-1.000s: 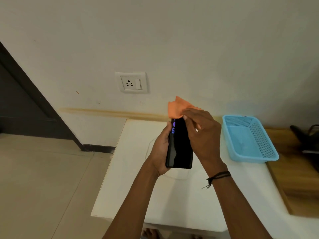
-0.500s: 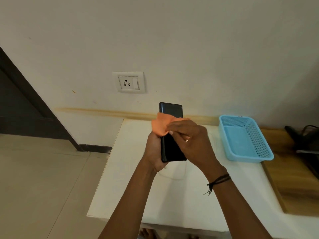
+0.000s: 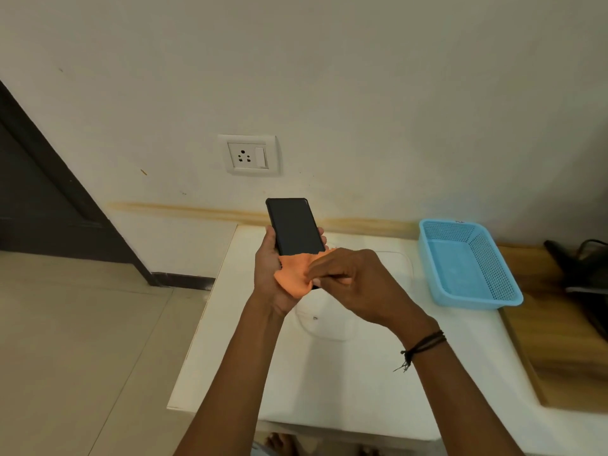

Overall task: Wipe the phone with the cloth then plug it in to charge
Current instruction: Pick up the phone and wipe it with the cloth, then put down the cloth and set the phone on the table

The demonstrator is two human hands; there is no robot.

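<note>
Behind everything, a plain pale wall (image 3: 362, 77), matt and a little stained along a yellowish strip near its foot. Below it, a white table (image 3: 329, 373) with smooth, rounded edges, serving as the work surface and probably as the resting place for charging. On its right part, near the wall, a light blue basket (image 3: 506, 291), rectangular, of perforated plastic, well apart from the hands. Set in the wall above the table's left corner, a white socket (image 3: 249, 155) with three round holes and a switch beside, free of any plug; close enough, by judgement, for a charger. Faintly seen on the table under the hands, a thin white cable (image 3: 406, 261) in a loop, its ends hard to tell. Held above the table, tilted with its upper end toward the wall, the phone (image 3: 294, 227): a flat dark slab, glossy face, rounded corners, in a black case. Wrapped around its lower sides, the left hand (image 3: 268, 268), fingers closed on the phone's edges to steady it against pressure. Pressed on the phone's lower end, the orange cloth (image 3: 292, 278), soft and crumpled, pinched by the closed fingers of the right hand (image 3: 358, 284). Wiping stage in progress, by judgement; plugging in not yet done.
</note>
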